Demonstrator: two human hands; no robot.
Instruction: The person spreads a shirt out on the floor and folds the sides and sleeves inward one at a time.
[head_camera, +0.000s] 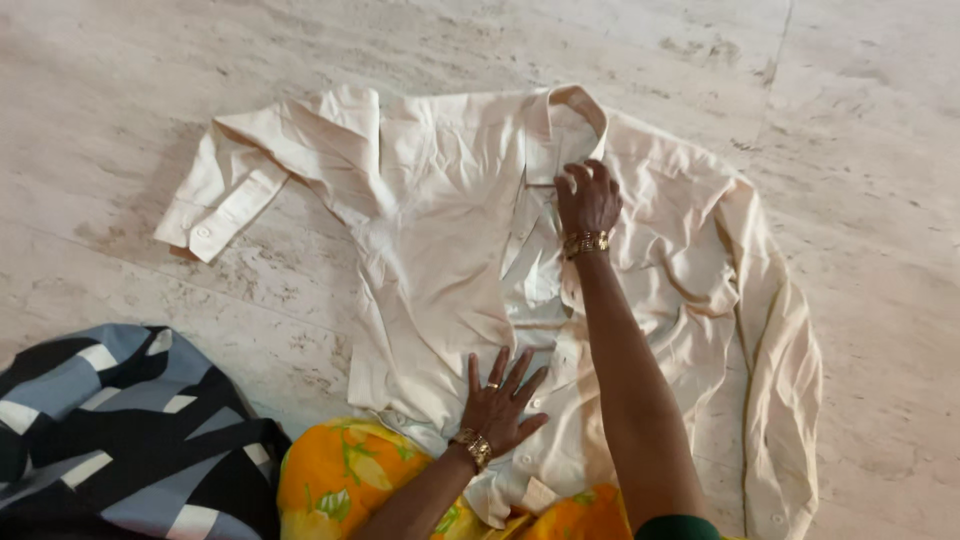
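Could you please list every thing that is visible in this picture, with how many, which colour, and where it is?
shirt: one, cream, spread flat on the floor in the middle, collar at the far side, one sleeve out to the left, one down the right side
floor: one, pale marbled stone, under everything
striped cloth: one, black, grey-blue and white, bottom left corner
patterned garment: one, orange and yellow with green, bottom edge, worn by the person
bangles: gold, one set on each wrist
ring: one, gold, on a left finger
left hand: one, flat with fingers spread on the shirt's lower front
right hand: one, on the shirt just below the collar
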